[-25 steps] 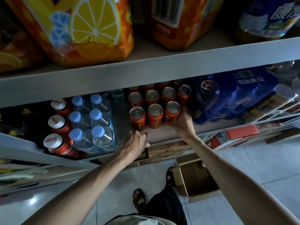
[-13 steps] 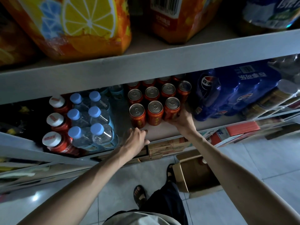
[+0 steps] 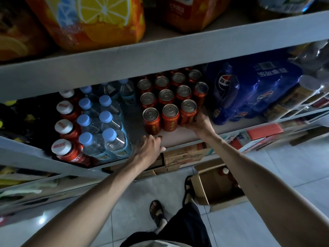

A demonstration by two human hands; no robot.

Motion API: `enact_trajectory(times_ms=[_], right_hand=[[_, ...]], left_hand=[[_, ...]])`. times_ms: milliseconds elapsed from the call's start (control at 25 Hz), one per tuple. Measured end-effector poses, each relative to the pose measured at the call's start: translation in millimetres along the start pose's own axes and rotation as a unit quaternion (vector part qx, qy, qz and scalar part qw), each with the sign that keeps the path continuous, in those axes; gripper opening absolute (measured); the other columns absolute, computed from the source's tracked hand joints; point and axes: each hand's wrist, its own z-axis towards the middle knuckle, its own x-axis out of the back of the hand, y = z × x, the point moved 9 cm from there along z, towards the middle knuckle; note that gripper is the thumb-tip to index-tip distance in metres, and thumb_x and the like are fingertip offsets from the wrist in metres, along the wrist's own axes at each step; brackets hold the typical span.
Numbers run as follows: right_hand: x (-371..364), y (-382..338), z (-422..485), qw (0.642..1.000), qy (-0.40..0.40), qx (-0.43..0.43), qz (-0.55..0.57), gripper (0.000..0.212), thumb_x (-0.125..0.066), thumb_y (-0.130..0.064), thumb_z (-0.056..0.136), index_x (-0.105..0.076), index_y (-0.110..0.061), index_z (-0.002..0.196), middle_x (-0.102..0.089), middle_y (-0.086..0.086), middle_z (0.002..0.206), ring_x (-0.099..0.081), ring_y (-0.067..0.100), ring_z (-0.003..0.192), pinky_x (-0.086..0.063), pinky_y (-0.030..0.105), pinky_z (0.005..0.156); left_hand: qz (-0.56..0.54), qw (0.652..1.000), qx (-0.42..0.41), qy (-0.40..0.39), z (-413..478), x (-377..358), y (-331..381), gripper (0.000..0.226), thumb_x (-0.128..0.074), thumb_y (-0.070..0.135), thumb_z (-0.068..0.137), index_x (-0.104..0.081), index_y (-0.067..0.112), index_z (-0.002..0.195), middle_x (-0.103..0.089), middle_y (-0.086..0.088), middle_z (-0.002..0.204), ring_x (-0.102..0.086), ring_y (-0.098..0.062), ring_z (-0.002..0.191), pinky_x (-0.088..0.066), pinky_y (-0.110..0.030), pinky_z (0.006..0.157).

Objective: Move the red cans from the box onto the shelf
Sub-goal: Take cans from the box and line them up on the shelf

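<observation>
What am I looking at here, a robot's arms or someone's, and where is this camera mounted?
No machine here: these are a person's two bare arms, filmed by one wide-angle camera worn on the head, looking down over the hands. The right hand grips the front-right red drink can with a silver top, which stands in a block of like cans on the grey metal shelf. The left hand holds nothing and rests on the shelf's front edge. Left of the cans stand clear water bottles with blue caps; to their right lies a blue shrink-wrapped cola pack. The open brown cardboard box sits on the tiled floor below.
</observation>
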Motion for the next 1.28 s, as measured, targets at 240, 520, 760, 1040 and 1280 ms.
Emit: enact_trajectory(times_ms=[240,520,760,1040,1280], right_hand=[[3,-3,-9,1.000,-0.006,-0.023,-0.004,0.082,-0.087,-0.012,0.068,-0.045,-0.016,0.138,-0.060,0.005,0.130,-0.057,0.019,0.116,-0.047,0.029,0.094],[71,35,-124,0.998,0.052,-0.004,-0.025,0.029,-0.063,0.003,0.083,-0.058,-0.014,0.106,-0.064,0.004,0.109,-0.065,0.021,0.098,-0.058,0.030,0.077],[157,162,-260,0.990,0.067,-0.115,-0.057,0.020,-0.063,0.001,0.086,-0.068,-0.018,0.090,-0.062,-0.007,0.073,-0.056,0.001,0.063,-0.038,0.006,0.056],[212,333,-309,0.961,0.095,-0.257,-0.029,0.017,-0.061,0.000,0.084,-0.068,-0.013,0.093,-0.063,-0.001,0.075,-0.063,0.024,0.072,-0.050,0.032,0.065],[130,591,-263,0.933,0.038,-0.351,-0.065,0.021,-0.065,-0.010,0.087,-0.061,-0.010,0.108,-0.066,0.008,0.106,-0.063,0.028,0.096,-0.052,0.038,0.081]], left_hand=[[-0.057,0.998,0.012,-0.029,-1,0,-2,0.033,-0.057,0.040,0.093,-0.063,0.012,0.111,-0.072,-0.015,0.102,-0.068,-0.033,0.097,-0.056,-0.041,0.079],[-0.060,0.989,-0.070,0.115,-27,41,79,0.016,-0.057,0.025,0.091,-0.067,0.020,0.102,-0.074,0.000,0.099,-0.070,-0.020,0.082,-0.050,-0.028,0.062],[-0.224,0.947,-0.140,-0.181,-40,-31,257,0.026,-0.065,0.020,0.089,-0.070,0.009,0.113,-0.072,-0.012,0.111,-0.067,-0.024,0.103,-0.045,-0.019,0.083],[-0.223,0.900,-0.184,-0.325,-10,-146,405,0.027,-0.064,0.022,0.089,-0.068,0.014,0.114,-0.072,-0.004,0.105,-0.066,-0.016,0.099,-0.044,-0.020,0.082],[-0.264,0.867,-0.124,-0.405,107,-404,467,0.015,-0.064,0.013,0.088,-0.069,0.014,0.102,-0.069,-0.004,0.084,-0.067,-0.017,0.076,-0.050,-0.022,0.064]])
